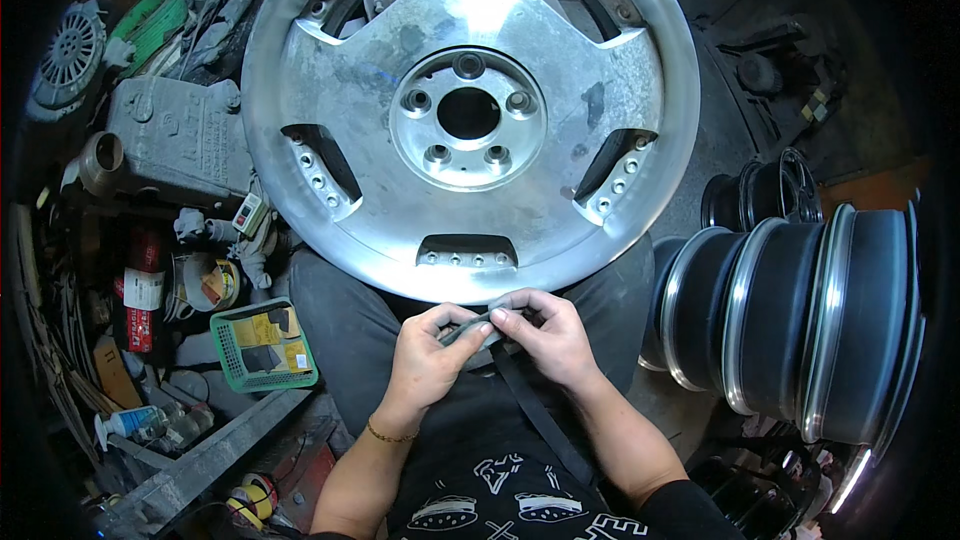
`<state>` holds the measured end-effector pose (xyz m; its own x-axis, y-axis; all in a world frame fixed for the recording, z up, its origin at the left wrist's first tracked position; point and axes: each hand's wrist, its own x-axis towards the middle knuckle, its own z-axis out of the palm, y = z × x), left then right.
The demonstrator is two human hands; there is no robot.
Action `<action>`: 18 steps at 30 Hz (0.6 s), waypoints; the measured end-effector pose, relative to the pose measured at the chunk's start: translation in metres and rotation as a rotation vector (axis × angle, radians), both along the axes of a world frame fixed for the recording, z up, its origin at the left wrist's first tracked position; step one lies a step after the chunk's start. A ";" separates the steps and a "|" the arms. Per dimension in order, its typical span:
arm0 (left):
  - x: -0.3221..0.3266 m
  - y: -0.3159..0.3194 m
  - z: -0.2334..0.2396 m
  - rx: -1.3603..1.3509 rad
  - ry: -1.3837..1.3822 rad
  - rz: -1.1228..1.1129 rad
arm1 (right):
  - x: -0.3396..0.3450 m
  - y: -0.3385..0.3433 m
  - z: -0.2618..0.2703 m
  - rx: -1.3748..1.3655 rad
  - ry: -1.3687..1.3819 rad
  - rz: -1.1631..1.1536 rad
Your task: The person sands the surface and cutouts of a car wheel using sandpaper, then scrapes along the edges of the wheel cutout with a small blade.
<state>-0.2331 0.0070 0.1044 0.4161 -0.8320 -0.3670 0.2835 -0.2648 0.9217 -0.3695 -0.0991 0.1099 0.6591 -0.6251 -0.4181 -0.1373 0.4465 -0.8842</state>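
A large silver metal wheel rim [480,221] fills the upper middle of the view, with a round centre bore, lug holes and slots around it. Just below its near edge, my left hand [431,352] and my right hand [551,334] meet, thumbs almost touching. Between them they pinch a small, dark grey, folded piece [469,326]; its material cannot be told. A black strap [536,416] hangs from near my right fingers down across my shirt. What my curled fingertips cover is hidden.
Several wheel rims [772,322] stand in a row at the right. A green plastic basket [307,379] holding sandpaper-like sheets lies at the left, near a dusty metal machine housing [176,135], a small switch box [249,214] and a metal beam [210,450].
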 end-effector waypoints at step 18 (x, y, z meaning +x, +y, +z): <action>-0.004 0.003 0.002 -0.069 0.281 0.109 | -0.003 0.006 -0.023 0.240 -0.213 -0.119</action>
<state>-0.2373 0.0095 0.1068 0.3946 -0.8150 -0.4243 0.5527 -0.1583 0.8182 -0.3728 -0.0932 0.0873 0.6760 -0.6033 -0.4231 0.1049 0.6471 -0.7551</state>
